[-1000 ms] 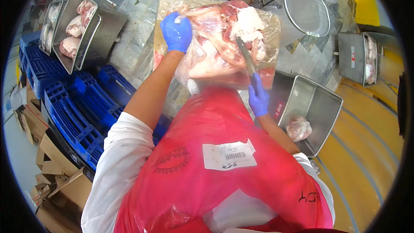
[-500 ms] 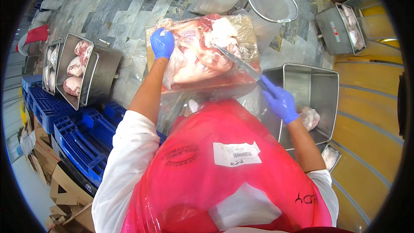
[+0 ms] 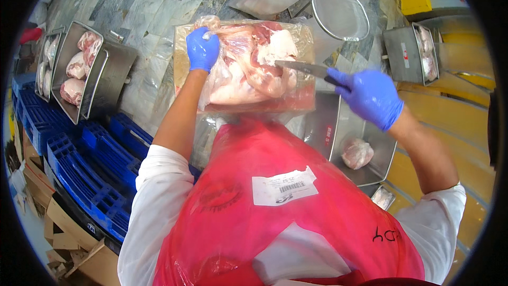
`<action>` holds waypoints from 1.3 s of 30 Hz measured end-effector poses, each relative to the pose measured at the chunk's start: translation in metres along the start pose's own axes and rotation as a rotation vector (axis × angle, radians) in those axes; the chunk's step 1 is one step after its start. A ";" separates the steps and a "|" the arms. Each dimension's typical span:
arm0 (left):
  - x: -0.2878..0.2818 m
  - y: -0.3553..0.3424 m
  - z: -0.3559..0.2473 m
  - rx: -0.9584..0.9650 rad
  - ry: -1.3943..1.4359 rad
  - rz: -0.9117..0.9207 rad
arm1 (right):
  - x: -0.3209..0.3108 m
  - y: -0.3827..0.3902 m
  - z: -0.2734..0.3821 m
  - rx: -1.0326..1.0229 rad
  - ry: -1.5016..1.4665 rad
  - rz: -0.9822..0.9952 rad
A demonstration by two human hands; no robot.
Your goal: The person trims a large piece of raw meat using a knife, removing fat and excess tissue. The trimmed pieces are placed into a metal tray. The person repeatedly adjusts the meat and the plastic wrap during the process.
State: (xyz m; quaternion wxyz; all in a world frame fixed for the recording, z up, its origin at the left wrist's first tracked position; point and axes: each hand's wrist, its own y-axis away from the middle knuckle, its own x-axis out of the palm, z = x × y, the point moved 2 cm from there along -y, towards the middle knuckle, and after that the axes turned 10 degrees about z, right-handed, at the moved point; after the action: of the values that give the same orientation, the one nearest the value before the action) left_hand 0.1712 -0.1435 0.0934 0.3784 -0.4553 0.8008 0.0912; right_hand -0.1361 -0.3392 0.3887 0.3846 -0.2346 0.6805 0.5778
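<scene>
A large piece of raw meat (image 3: 254, 82) with white fat and red patches lies in clear plastic on a plastic-covered cardboard box (image 3: 301, 103) in front of me. My left hand (image 3: 202, 47), in a blue glove, is closed on the meat or its plastic at the top left; which, I cannot tell. My right hand (image 3: 370, 95), also gloved, holds a knife (image 3: 307, 69) by its dark handle, blade pointing left, tip at the middle right of the meat, by the white fat.
Steel bins with meat stand at left (image 3: 108, 87), at far right (image 3: 397, 53) and beside me at right (image 3: 378, 164). Blue pallets (image 3: 87, 175) and flattened cardboard (image 3: 74, 228) lie lower left. Round hoops holding clear bags (image 3: 341, 13) are at the top; yellow slatted flooring (image 3: 457, 127) is at right.
My right hand has swung up and out to the right with the knife, turning the blade from steep to nearly level. My left hand stays on the meat's left. The view has shifted.
</scene>
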 end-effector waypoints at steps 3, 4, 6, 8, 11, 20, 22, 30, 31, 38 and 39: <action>-0.005 0.007 -0.011 -0.017 -0.025 -0.010 | 0.058 -0.006 0.000 0.066 -0.189 0.031; -0.014 0.003 -0.018 -0.044 -0.049 0.044 | 0.089 -0.005 -0.008 0.088 -0.262 0.001; -0.012 0.007 -0.021 -0.048 -0.030 0.072 | 0.175 -0.003 -0.019 0.105 -0.511 -0.115; -0.005 0.003 -0.012 -0.022 0.029 -0.017 | 0.267 -0.023 -0.020 0.058 -0.770 -0.311; -0.005 -0.002 -0.008 -0.084 -0.008 -0.003 | 0.346 -0.067 0.003 -0.020 -0.878 -0.629; -0.017 -0.012 -0.012 -0.080 0.014 0.094 | 0.334 -0.062 0.028 0.103 -0.895 -0.581; -0.015 -0.010 -0.015 -0.057 0.062 0.051 | 0.301 -0.025 0.009 0.092 -0.975 -0.482; -0.010 -0.008 -0.021 0.058 0.009 0.017 | 0.201 0.095 -0.027 0.267 -0.301 -0.209; -0.009 -0.007 -0.024 0.071 0.005 0.013 | 0.191 0.097 -0.026 0.267 -0.300 -0.236; -0.005 -0.014 -0.013 0.044 0.020 0.025 | 0.136 0.069 -0.005 0.184 -0.239 -0.157; -0.006 -0.010 -0.017 0.021 0.031 0.020 | 0.130 0.072 -0.003 0.192 -0.200 -0.130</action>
State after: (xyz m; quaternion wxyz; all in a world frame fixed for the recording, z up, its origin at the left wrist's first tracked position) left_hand 0.1720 -0.1539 0.1118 0.3697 -0.4446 0.8120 0.0794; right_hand -0.2685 -0.3096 0.3291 0.5078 -0.1812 0.6744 0.5044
